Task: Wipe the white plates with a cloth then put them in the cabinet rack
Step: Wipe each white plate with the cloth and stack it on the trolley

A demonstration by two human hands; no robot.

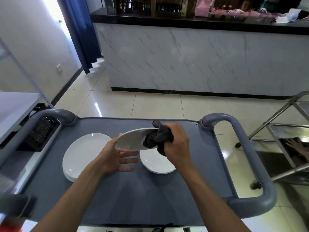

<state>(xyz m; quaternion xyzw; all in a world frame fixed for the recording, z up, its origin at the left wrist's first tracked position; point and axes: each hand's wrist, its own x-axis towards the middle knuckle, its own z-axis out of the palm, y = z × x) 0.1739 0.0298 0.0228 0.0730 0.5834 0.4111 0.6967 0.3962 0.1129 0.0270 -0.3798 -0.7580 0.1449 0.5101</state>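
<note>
A white plate (132, 138) is held tilted above the grey cart top (133, 195). My right hand (177, 144) grips a dark grey cloth (157, 139) bunched over the plate's right rim, and the cloth hides that edge. My left hand (115, 156) is spread with straight fingers under the plate's left edge, thumb near the rim. A stack of white plates (83, 154) lies on the cart at the left. More white plates (157, 163) lie beneath the raised one, partly covered by my right hand.
The cart has grey tubular handles at left (55, 114) and right (247, 148). A dark slotted basket (40, 133) hangs at its left side. A steel shelf rack (284, 136) stands to the right. A marble-fronted counter (200, 59) lies ahead across the tiled floor.
</note>
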